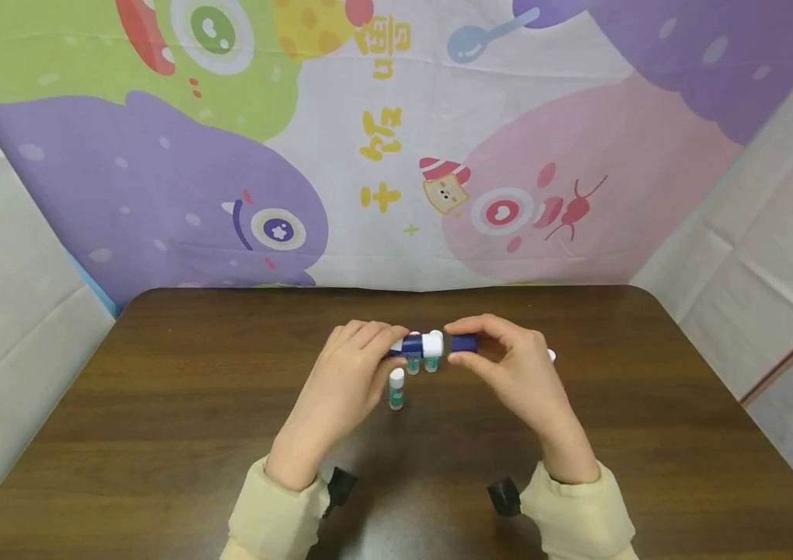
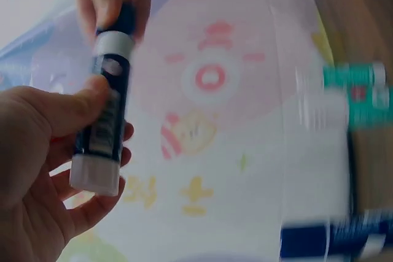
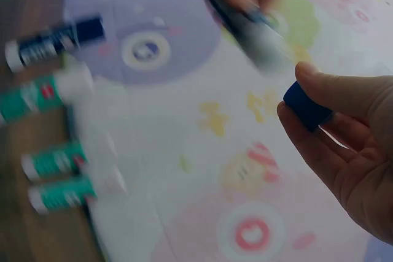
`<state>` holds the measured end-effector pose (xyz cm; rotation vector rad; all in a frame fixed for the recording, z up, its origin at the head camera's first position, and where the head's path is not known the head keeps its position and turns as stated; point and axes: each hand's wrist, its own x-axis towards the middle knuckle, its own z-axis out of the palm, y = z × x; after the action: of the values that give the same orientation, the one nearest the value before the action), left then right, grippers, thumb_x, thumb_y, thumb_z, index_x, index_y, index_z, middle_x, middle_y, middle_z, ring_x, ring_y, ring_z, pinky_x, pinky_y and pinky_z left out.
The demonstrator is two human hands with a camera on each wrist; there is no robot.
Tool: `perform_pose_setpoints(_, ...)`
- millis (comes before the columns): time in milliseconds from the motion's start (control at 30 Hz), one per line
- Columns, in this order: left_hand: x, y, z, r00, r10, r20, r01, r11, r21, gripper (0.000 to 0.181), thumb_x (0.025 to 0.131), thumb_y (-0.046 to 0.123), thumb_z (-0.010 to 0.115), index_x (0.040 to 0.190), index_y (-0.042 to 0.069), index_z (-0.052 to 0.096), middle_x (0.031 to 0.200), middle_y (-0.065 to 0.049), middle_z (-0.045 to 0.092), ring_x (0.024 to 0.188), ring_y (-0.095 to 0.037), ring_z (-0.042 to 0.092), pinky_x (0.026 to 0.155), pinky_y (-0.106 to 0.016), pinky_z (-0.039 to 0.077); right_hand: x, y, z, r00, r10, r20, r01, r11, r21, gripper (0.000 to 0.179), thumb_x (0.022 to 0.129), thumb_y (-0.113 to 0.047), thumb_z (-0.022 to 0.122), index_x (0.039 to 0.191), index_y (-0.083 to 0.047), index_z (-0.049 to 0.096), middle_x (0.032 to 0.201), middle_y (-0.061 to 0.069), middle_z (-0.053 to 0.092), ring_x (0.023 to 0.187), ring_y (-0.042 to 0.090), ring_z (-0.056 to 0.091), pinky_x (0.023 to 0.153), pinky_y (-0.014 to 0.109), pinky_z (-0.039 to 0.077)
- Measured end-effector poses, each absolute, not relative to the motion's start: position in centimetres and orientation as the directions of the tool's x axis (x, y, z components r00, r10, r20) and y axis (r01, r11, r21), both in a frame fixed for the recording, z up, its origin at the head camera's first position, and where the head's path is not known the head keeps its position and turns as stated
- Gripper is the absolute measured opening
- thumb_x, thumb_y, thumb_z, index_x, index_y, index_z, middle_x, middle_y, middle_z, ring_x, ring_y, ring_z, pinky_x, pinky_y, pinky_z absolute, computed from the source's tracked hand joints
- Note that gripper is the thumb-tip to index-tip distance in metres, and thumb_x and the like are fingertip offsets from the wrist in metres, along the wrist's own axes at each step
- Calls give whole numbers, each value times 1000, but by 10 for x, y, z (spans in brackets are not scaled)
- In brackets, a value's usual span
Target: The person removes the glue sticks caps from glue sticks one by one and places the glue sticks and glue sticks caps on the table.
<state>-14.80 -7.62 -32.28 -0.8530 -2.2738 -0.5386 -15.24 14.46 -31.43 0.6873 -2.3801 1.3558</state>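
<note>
My left hand [image 1: 344, 373] grips a dark blue glue stick [image 1: 413, 345] by its body, held sideways above the table. The stick's white end [image 1: 432, 344] points right, uncovered. Between thumb and fingertips, my right hand [image 1: 514, 365] pinches a dark blue cap [image 1: 464, 343]. A small gap separates the cap from the white end in the head view. In the right wrist view the cap [image 3: 307, 106] is clear, while the glue stick is blurred. The left wrist view shows the glue stick's pale base [image 2: 95, 175] below my thumb.
Three green glue sticks with white caps stand on the brown table [image 1: 158, 435]; the nearest one [image 1: 396, 389] is between my forearms. Another dark blue glue stick [image 3: 55, 42] stands in the right wrist view. A cartoon-print cloth [image 1: 368, 233] hangs behind the table.
</note>
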Motion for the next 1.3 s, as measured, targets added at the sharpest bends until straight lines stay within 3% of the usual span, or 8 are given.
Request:
perform_pose_setpoints(133,-151,-90,-323,-597,363,715,648,744,164,27,81,15,67,107,7,61,96,-1,63,88,-20,55,77,-33,39,-153,155,-313,-831,-185,524,-539,499,-679,30,71,-11,75,99,-16,68,92,-4,68,72,6,62,67,17,50)
perform_pose_setpoints(533,-152,-92,-322,-607,283,742,606,769,203,29,79,17,70,106,9,62,95,-2,63,84,-20,56,73,-33,41,-154,153,-313,-830,-198,521,-543,501,-674,30,72,-12,75,100,-15,67,94,-5,67,73,6,62,67,18,50)
perform_pose_setpoints(933,-155,-99,-323,-638,145,757,543,781,308,32,78,14,71,108,7,61,98,-7,64,86,-23,59,80,-38,42,-156,150,-315,-839,-207,503,-527,538,-658,29,73,-15,74,101,-14,67,95,-3,67,77,7,61,70,28,52)
perform_pose_setpoints(1300,-161,-111,-326,-686,27,727,487,759,431,29,75,8,70,102,5,59,93,-8,63,75,-18,60,62,-35,48,-159,149,-320,-863,-207,461,-493,546,-678,30,73,-16,74,103,-13,66,95,1,67,78,10,63,71,30,53)
